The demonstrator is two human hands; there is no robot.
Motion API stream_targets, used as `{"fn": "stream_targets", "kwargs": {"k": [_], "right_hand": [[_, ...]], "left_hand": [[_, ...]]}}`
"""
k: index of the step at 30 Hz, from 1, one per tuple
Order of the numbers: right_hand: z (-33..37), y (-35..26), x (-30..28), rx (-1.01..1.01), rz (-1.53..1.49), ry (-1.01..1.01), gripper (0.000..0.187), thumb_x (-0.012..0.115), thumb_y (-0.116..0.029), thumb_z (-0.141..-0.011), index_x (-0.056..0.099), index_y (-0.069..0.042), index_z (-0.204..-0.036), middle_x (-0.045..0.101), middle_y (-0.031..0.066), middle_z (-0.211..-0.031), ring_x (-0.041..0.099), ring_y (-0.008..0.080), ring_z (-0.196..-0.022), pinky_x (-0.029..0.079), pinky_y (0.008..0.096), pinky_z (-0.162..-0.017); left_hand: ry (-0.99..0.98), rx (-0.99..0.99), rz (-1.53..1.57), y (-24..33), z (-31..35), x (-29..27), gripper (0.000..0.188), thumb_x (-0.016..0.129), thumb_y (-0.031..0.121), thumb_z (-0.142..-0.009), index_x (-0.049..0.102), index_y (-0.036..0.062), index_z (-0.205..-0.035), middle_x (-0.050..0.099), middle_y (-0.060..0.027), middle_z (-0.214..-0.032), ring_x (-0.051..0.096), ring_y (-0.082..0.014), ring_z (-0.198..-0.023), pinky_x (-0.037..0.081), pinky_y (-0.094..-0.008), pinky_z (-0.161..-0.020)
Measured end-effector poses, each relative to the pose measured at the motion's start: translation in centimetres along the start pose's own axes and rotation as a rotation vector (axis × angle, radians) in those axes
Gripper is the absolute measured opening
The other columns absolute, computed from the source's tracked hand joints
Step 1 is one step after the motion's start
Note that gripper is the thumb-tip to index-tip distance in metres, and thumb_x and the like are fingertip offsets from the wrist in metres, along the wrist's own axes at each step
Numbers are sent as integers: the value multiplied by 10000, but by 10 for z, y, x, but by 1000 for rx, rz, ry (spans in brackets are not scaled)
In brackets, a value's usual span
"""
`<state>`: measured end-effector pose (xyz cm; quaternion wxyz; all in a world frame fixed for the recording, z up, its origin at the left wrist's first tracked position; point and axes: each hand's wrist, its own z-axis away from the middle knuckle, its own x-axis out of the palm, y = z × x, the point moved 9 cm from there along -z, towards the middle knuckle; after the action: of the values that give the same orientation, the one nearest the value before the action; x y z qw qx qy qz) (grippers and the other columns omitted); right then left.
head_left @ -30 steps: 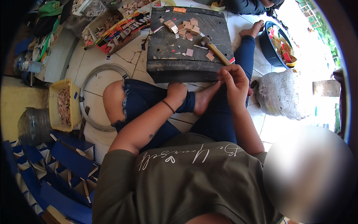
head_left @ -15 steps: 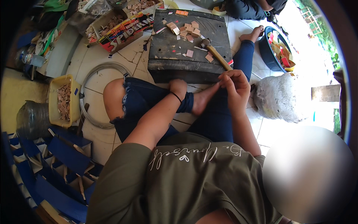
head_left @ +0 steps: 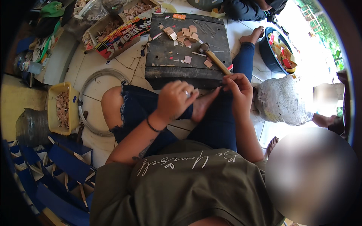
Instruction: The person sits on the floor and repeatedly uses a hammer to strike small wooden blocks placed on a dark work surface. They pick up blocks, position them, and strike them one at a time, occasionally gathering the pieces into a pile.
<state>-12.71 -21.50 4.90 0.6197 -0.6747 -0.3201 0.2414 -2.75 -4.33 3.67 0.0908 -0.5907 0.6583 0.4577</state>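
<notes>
My left hand (head_left: pixel 175 98) is raised over my bent left leg, its fingers curled together; whatever they may hold is hidden. Across from it, my right hand (head_left: pixel 240 90) pinches thumb and fingertips on something small and dark that I cannot make out. A gap separates the two hands. Just beyond them stands a low black block (head_left: pixel 166 60) used as a work surface. A hammer (head_left: pixel 217 62) with a wooden handle lies on it, the handle end near my right fingertips. Small wooden pieces (head_left: pixel 184 34), some stacked, and several thin wires (head_left: pixel 205 27) lie there too.
A wire coil (head_left: pixel 85 109) and a yellow bin of small wooden pieces (head_left: pixel 51 113) are at left. Further off is a printed cardboard box (head_left: pixel 120 41). Blue pieces (head_left: pixel 60 180) pile at lower left. At right are a dark tub (head_left: pixel 266 56), a wrapped bundle (head_left: pixel 283 100) and other people.
My left hand has come up and back from the block's front edge, and its fingers now point toward the right hand. The right hand keeps its pinch in nearly the same place.
</notes>
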Motion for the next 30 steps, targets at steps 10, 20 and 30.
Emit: {"fn": "stream_targets", "kwargs": {"k": [10,20,30], "right_hand": [[-42,15,50,-10,242,-142,112,721,-52,-847,638,-14,-911,660,-12,-827,609,41,-761,487,207,-700],[-60,4,82,-189,482,-215,130,739,-65,-819,646,-6,-888,702,52,-796,680,102,-747,539,260,-699],[-56,-1,102,-255,572,-293,127,743,-67,-802,668,12,-866,712,95,-801,705,159,-740,548,290,-701]], "left_hand": [[100,-45,94,-51,-47,-19,130,765,105,-783,653,42,-798,648,-64,-791,613,-260,-753,494,-366,-684],[53,-100,207,-62,-46,-14,112,772,102,-746,694,54,-812,646,-47,-811,597,-249,-776,491,-359,-703],[4,-207,252,-70,-47,-11,121,779,125,-740,697,49,-786,649,-42,-793,602,-237,-762,493,-354,-680]]}}
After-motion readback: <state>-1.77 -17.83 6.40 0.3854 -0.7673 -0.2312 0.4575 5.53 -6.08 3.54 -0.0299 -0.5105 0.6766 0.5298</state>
